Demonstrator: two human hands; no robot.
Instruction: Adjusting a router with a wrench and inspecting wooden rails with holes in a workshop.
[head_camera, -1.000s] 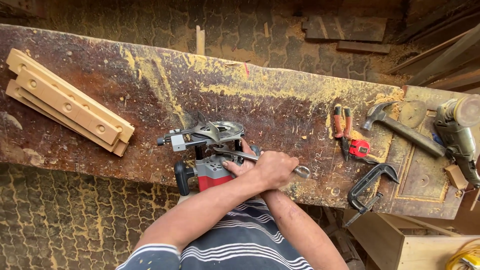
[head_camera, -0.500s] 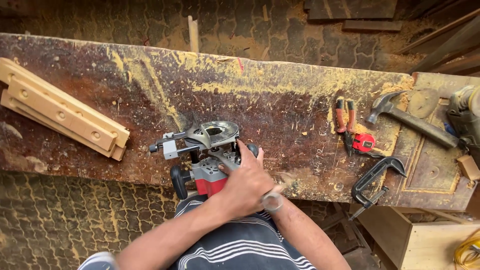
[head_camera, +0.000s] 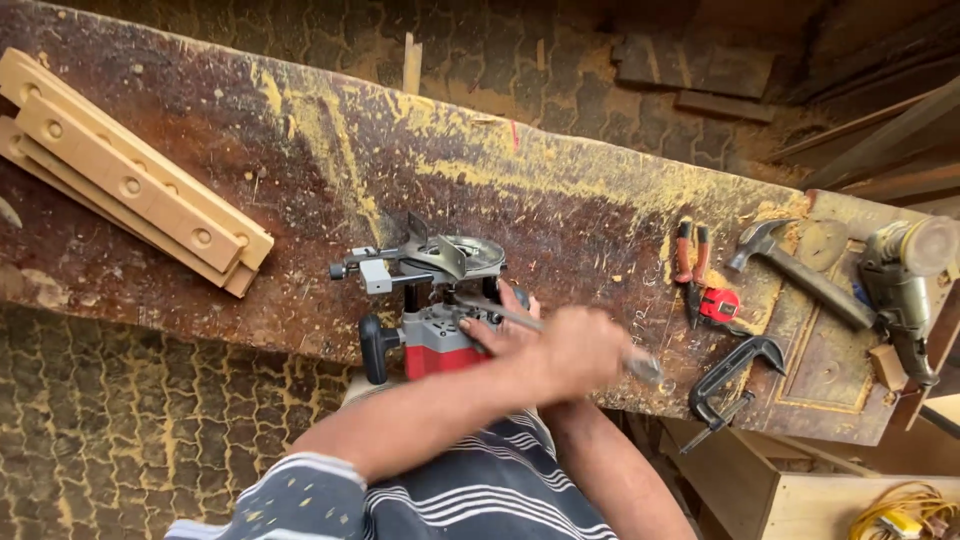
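2 drilled wooden strips (head_camera: 130, 185) lie at 10 o'clock on the workbench (head_camera: 560, 190). At 6 o'clock, the left hand (head_camera: 505, 325) steadies the red router (head_camera: 430, 300), grip hidden. The right hand (head_camera: 575, 350) clasps a wrench (head_camera: 545, 328). Pliers (head_camera: 688, 262) lie at 3 o'clock.

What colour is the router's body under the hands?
Red, with a grey top and black knob: router, head view.

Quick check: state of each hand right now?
Left hand: closed on the wrench, working at the red router.
Right hand: mostly hidden beneath the left, fingers resting on the router; grip cannot be told.
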